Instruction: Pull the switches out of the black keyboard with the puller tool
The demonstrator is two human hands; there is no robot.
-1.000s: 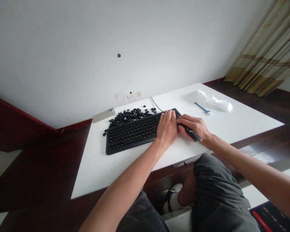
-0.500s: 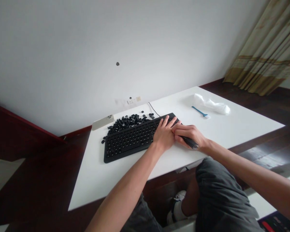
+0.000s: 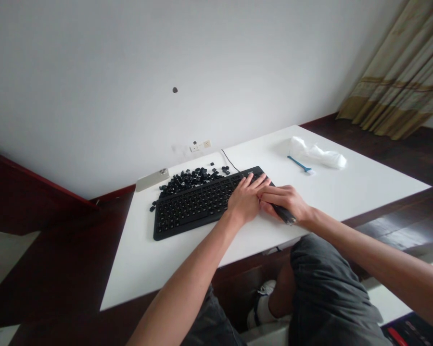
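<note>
A black keyboard [image 3: 193, 206] without its keycaps lies slanted on the white table [image 3: 166, 269]. Fingers spread, my left hand [image 3: 246, 194] rests flat on its right part. Beside it, my right hand [image 3: 286, 199] is wrapped round a black-handled tool [image 3: 286, 215] at the keyboard's right end. The tool's working tip is hidden by my hands, so its kind cannot be made out. Behind the keyboard lies a heap of loose black keycaps [image 3: 187, 180], with several strays around it.
A phone [image 3: 152, 180] lies at the table's back left. To the right are a blue brush [image 3: 299, 164] and a crumpled white plastic bag [image 3: 317, 154]. The keyboard's cable [image 3: 229, 160] runs back toward the wall sockets [image 3: 200, 146].
The view has shifted slightly. My left hand stays flat on the keyboard, and my right hand keeps its grip on the black-handled tool in nearly the same place.
</note>
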